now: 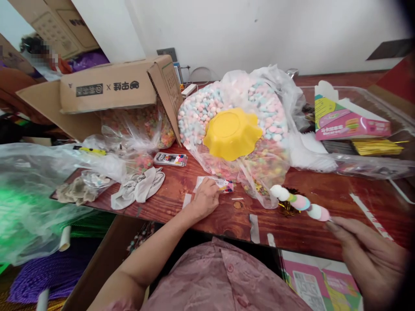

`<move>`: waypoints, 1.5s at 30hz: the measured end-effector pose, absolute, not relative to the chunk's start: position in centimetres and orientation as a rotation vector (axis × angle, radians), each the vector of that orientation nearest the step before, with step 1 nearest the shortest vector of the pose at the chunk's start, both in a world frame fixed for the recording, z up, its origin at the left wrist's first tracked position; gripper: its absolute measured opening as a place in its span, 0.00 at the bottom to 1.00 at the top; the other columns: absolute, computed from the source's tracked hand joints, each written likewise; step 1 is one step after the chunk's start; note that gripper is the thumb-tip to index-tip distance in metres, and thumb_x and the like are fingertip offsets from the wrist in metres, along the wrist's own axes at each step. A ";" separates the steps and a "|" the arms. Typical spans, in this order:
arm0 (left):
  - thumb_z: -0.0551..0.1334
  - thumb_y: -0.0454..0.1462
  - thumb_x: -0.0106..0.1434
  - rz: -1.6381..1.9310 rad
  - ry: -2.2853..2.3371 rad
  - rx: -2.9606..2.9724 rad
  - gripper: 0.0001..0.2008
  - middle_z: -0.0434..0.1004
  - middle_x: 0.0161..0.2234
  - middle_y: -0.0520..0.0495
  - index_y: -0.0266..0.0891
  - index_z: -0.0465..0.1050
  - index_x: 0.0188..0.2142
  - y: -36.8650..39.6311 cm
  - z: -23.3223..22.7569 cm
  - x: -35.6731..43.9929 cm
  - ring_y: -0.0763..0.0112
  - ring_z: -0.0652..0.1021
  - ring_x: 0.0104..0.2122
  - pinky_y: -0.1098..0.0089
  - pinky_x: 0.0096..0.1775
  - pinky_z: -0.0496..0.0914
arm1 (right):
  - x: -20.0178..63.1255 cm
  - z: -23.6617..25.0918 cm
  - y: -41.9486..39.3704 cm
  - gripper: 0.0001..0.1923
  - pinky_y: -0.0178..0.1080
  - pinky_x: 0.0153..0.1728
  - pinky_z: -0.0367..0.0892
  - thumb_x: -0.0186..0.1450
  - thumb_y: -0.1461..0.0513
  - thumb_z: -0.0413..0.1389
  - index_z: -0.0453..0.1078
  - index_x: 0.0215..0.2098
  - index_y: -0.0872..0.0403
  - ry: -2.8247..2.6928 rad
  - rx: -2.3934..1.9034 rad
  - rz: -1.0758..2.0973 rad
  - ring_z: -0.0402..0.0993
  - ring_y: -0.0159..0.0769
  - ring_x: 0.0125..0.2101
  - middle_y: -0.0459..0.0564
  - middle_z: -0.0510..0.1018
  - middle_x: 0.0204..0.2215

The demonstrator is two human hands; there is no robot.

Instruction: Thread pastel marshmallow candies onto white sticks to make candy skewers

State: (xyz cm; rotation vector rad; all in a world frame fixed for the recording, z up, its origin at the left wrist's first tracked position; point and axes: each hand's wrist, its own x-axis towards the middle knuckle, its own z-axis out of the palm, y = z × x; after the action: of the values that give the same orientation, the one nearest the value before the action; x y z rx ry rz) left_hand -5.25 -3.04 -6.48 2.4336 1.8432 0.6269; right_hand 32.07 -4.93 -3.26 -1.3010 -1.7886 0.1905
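Note:
My right hand (366, 248) holds a skewer of pastel marshmallows (300, 201) by its lower end, the sweets pointing left over the wooden table (317, 229). My left hand (205, 199) rests on the table with its fingertips on a small printed packet (216, 183). Behind both, a big clear bag of pastel marshmallows (207, 108) lies open with an upturned yellow bowl (231, 133) on it. A gold foil bit (287, 208) sits under the skewer.
A tipped cardboard box (113, 88) with a bag of coloured sweets lies at back left. White gloves (138, 186) and crumpled plastic bags (29, 190) cover the left. A pink and green carton (346, 116) and yellow sticks (376, 147) lie in a clear tray at right. A person sits far left.

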 end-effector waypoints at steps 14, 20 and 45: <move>0.58 0.31 0.68 0.452 1.799 2.307 0.10 0.78 0.39 0.41 0.36 0.77 0.33 -4.8 -6.3 -6.2 0.62 0.74 0.42 0.64 0.46 0.70 | 28.8 -4.5 -4.2 0.07 0.32 0.35 0.77 0.65 0.66 0.60 0.78 0.40 0.50 -2.073 -0.931 0.294 0.82 0.34 0.29 0.45 0.84 0.33; 0.60 0.34 0.67 0.360 1.885 2.240 0.08 0.77 0.38 0.41 0.35 0.77 0.33 -4.4 -5.6 -5.5 0.61 0.75 0.41 0.63 0.45 0.71 | 28.1 -4.8 -4.0 0.05 0.33 0.35 0.77 0.67 0.65 0.59 0.78 0.39 0.51 -2.060 -0.977 0.239 0.82 0.35 0.29 0.47 0.84 0.32; 0.70 0.35 0.59 1.059 1.449 1.732 0.05 0.77 0.26 0.51 0.38 0.81 0.27 -5.3 -6.2 -5.8 0.73 0.74 0.29 0.71 0.36 0.67 | 27.5 -4.4 -3.8 0.06 0.36 0.32 0.77 0.67 0.62 0.59 0.79 0.37 0.51 -2.045 -0.958 0.360 0.82 0.37 0.28 0.48 0.84 0.31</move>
State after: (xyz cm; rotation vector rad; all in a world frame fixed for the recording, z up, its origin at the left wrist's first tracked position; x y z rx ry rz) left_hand -5.79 -5.26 -6.21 1.7321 1.4494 1.0589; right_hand 27.47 -3.76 -4.40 -0.9579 -2.0449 0.3595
